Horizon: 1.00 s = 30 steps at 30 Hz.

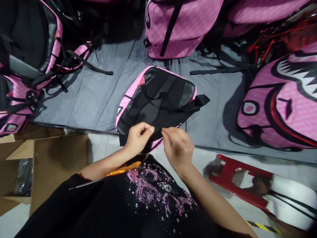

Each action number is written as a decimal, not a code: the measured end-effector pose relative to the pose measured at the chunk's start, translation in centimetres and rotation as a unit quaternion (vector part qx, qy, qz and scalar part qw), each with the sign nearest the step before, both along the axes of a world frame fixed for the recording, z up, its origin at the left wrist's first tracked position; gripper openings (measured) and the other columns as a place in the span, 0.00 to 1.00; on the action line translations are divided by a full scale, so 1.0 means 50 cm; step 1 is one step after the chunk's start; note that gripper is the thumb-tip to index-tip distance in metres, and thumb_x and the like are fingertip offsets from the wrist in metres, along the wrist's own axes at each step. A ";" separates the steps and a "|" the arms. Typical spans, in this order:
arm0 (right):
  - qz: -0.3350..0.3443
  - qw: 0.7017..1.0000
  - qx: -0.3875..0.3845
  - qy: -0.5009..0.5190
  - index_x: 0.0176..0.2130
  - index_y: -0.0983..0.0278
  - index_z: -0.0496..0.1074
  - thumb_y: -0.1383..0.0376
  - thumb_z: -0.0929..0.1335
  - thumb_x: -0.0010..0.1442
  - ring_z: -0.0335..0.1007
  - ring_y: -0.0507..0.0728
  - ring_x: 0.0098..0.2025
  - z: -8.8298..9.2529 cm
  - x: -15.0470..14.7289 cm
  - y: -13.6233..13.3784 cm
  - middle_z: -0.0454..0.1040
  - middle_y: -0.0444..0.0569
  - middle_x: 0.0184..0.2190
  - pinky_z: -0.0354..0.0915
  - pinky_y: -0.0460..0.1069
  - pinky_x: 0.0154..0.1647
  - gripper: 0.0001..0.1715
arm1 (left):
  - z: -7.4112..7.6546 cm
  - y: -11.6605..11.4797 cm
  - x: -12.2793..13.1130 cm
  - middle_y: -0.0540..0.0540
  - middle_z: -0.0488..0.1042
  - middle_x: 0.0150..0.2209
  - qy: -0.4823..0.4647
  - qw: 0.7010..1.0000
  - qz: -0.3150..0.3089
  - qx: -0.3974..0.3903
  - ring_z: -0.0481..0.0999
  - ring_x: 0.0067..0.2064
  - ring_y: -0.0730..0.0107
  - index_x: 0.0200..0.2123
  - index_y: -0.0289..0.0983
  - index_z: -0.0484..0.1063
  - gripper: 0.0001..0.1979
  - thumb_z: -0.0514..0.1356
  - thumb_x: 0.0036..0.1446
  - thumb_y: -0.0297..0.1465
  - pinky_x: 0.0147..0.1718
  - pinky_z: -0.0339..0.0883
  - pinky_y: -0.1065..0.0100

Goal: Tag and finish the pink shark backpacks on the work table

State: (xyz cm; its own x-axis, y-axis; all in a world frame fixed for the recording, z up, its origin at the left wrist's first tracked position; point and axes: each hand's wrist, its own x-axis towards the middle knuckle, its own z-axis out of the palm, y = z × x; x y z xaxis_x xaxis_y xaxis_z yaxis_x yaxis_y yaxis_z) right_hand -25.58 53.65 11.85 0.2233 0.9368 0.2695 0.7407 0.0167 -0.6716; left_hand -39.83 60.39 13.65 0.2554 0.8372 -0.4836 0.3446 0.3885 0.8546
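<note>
A small pink and black bag [156, 110] lies with its black padded back up at the near edge of the grey sheet, its lower end towards my body. A black strap with a buckle [202, 100] sticks out at its right. Over the bag's near edge, my left hand [139, 137] is closed, thumb and forefinger pinched together. Just right of it, my right hand [178, 147] makes a similar pinch with curled fingers. What sits between the fingertips of either hand is too small and dark to make out. An orange-handled tool [123, 169] with a thin metal shaft rests against my lap.
Pink backpacks stand at the back [183, 29], at the right [279, 102] and at the left [29, 43] on the grey sheet [81, 109]. An open cardboard box [59, 168] is at lower left. A red stool [237, 185] stands at lower right.
</note>
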 end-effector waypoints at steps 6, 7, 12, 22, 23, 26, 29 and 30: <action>0.092 0.980 0.008 -0.177 0.46 0.67 0.70 0.72 0.67 0.63 0.69 0.56 0.36 0.019 0.012 0.001 0.76 0.52 0.37 0.61 0.50 0.36 0.10 | -0.002 -0.009 0.001 0.53 0.70 0.25 0.012 0.998 -0.034 0.041 0.67 0.28 0.77 0.28 0.36 0.72 0.10 0.60 0.60 0.34 0.30 0.62 0.73; 0.102 0.975 -0.006 -0.198 0.45 0.68 0.70 0.71 0.66 0.64 0.68 0.56 0.35 0.026 0.014 0.004 0.76 0.52 0.37 0.60 0.50 0.35 0.08 | -0.002 -0.011 0.001 0.53 0.71 0.25 0.013 0.998 -0.042 0.049 0.67 0.28 0.77 0.28 0.36 0.72 0.10 0.59 0.61 0.34 0.30 0.62 0.73; 0.152 0.940 -0.081 -0.293 0.36 0.67 0.72 0.71 0.64 0.64 0.62 0.56 0.30 0.050 0.011 0.022 0.72 0.50 0.29 0.55 0.50 0.31 0.06 | 0.001 -0.019 0.002 0.52 0.71 0.25 0.032 0.994 -0.087 0.061 0.67 0.27 0.77 0.29 0.35 0.72 0.09 0.58 0.61 0.31 0.28 0.60 0.73; 0.035 0.952 -0.163 0.256 0.30 0.62 0.67 0.69 0.65 0.60 0.64 0.50 0.24 0.050 0.032 -0.015 0.70 0.42 0.24 0.63 0.46 0.25 0.06 | 0.009 -0.011 -0.009 0.52 0.70 0.25 0.032 0.997 -0.033 0.065 0.67 0.27 0.76 0.28 0.36 0.72 0.11 0.59 0.61 0.36 0.29 0.61 0.73; 0.014 0.939 -0.174 0.295 0.31 0.62 0.68 0.68 0.65 0.61 0.65 0.50 0.24 0.051 0.031 -0.023 0.70 0.42 0.24 0.64 0.46 0.25 0.06 | 0.010 -0.011 -0.010 0.52 0.70 0.25 0.031 0.997 -0.034 0.064 0.67 0.27 0.76 0.28 0.36 0.72 0.11 0.59 0.61 0.35 0.29 0.61 0.73; -0.032 0.943 -0.148 0.298 0.34 0.63 0.71 0.65 0.67 0.63 0.68 0.51 0.27 0.045 0.020 -0.037 0.74 0.45 0.28 0.67 0.47 0.29 0.05 | 0.012 -0.015 -0.010 0.52 0.71 0.25 0.033 0.997 -0.041 0.060 0.68 0.28 0.76 0.29 0.36 0.72 0.11 0.59 0.61 0.35 0.30 0.61 0.73; -0.045 0.979 -0.062 0.191 0.39 0.61 0.74 0.66 0.70 0.61 0.72 0.54 0.32 0.029 0.003 -0.035 0.77 0.48 0.34 0.69 0.50 0.34 0.03 | 0.015 -0.019 -0.007 0.52 0.72 0.26 0.035 0.997 -0.047 0.059 0.69 0.28 0.76 0.29 0.36 0.72 0.11 0.59 0.61 0.35 0.31 0.62 0.73; -0.041 0.986 -0.037 0.156 0.40 0.61 0.74 0.66 0.71 0.61 0.72 0.54 0.33 0.022 -0.002 -0.033 0.77 0.48 0.35 0.70 0.51 0.35 0.05 | 0.015 -0.020 -0.006 0.52 0.72 0.26 0.033 0.997 -0.049 0.057 0.69 0.29 0.75 0.29 0.36 0.73 0.10 0.59 0.61 0.35 0.32 0.63 0.73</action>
